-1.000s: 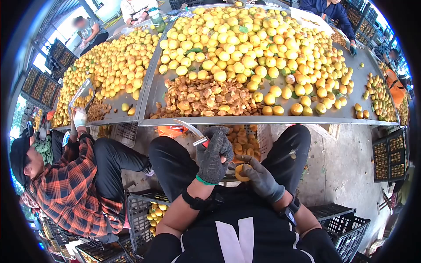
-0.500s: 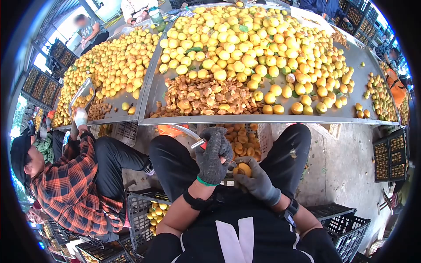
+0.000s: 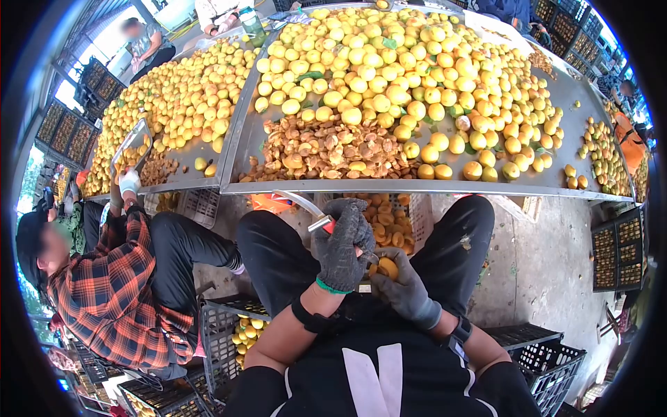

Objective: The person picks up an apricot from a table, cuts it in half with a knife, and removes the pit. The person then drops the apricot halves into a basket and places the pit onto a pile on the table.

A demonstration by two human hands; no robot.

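My left hand (image 3: 343, 243), in a dark grey knit glove with a green cuff, is wrapped around a red-handled metal tool (image 3: 325, 224). A curved metal strip sticks out past the thumb side, and a thin metal tip points toward the fruit. My right hand (image 3: 408, 288), in a grey glove, holds an apricot (image 3: 386, 268) over my lap, close to my left fingers. Below and behind the hands, a crate holds orange apricot halves (image 3: 389, 221) between my knees.
A metal table (image 3: 417, 187) in front bears a large heap of yellow apricots (image 3: 375, 62) and a pile of brownish pieces (image 3: 333, 149). A co-worker in a plaid shirt (image 3: 111, 299) sits at left. Black crates (image 3: 549, 365) stand on both sides.
My hands stay together over my lap, with the tool and apricot slightly shifted. At left, the co-worker's gloved hand and metal-framed tool have moved a little.
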